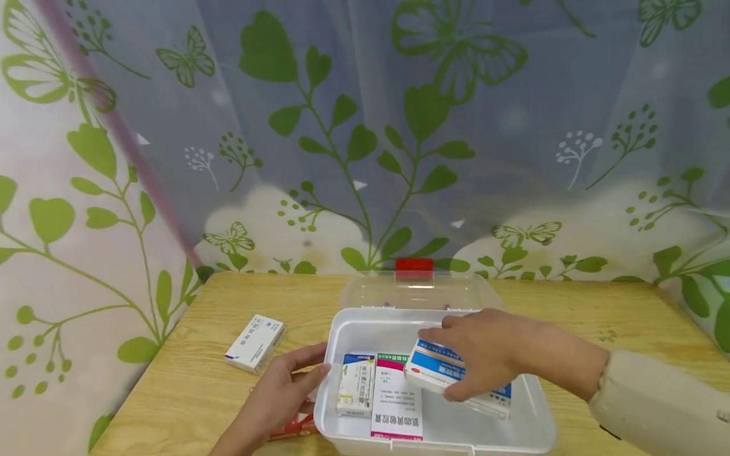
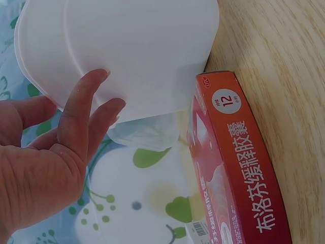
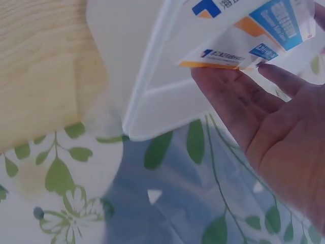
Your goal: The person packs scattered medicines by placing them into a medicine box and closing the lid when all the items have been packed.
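My right hand [image 1: 493,348] grips a blue-and-white medicine box [image 1: 436,362], tilted, over the right part of a white plastic storage box [image 1: 538,408]. In the right wrist view, the fingers hold this medicine box [image 3: 277,25] along its edges. My left hand [image 1: 276,396] pinches the storage box's left wall, thumb at the rim and fingers against the outside [image 2: 127,56]. Inside, a white-and-yellow medicine box [image 1: 356,386] lies at the left, beside a white carton with magenta bands [image 1: 397,399].
A red-orange medicine box [image 2: 249,168] stands close to the storage box's left side, partly hidden by my left hand in the head view. Farther left on the wooden table [image 1: 188,392] lies a white medicine box [image 1: 255,343]. The clear lid [image 1: 371,291] with a red latch [image 1: 414,268] is folded back.
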Demonstrator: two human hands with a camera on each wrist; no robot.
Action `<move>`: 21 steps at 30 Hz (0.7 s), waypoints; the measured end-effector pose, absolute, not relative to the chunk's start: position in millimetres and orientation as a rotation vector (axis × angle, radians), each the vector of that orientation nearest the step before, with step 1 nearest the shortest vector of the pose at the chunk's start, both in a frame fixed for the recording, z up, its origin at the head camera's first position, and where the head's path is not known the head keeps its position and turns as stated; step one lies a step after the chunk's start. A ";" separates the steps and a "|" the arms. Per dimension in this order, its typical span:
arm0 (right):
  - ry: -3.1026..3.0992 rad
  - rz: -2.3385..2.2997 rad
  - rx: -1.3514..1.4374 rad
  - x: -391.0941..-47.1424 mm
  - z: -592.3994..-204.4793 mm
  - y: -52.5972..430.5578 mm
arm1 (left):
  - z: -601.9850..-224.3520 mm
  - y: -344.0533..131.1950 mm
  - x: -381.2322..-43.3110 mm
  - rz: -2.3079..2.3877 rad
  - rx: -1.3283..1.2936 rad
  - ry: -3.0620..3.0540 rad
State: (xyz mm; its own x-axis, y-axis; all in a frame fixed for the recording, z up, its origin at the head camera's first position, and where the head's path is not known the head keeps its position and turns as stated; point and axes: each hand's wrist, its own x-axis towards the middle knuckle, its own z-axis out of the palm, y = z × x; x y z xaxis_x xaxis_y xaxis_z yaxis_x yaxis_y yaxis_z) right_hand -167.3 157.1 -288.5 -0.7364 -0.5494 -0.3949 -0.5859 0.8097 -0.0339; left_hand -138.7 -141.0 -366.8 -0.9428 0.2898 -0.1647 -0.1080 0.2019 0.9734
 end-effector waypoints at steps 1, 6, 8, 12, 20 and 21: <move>2.593 0.136 -0.836 -168.9 -292.5 154.9 | -367.3 -141.1 -138.5 1.803 0.173 2.167; 2.540 0.164 -0.621 -172.1 -307.2 139.4 | -369.9 -141.6 -137.5 1.820 0.158 2.141; 2.533 0.180 -0.522 -171.3 -310.6 132.8 | -370.6 -141.9 -136.7 1.808 0.144 2.152; 2.531 0.224 -0.387 -169.7 -315.4 123.2 | -370.8 -142.9 -134.4 1.802 0.133 2.170; 2.531 0.261 -0.207 -180.4 -340.5 122.4 | -369.4 -141.2 -135.9 1.812 0.137 2.159; 2.527 0.261 -0.180 -184.2 -348.8 124.2 | -369.3 -140.9 -136.1 1.814 0.139 2.156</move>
State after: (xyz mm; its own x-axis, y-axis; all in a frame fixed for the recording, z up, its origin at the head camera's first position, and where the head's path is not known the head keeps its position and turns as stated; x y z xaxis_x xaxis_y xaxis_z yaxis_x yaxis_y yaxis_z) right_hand -184.2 124.2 -348.8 -0.8191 -0.0708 -0.5692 -0.1855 0.9717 0.1461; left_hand -136.1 -140.9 -369.3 -0.9443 0.2761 -0.1793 -0.1294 0.1895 0.9733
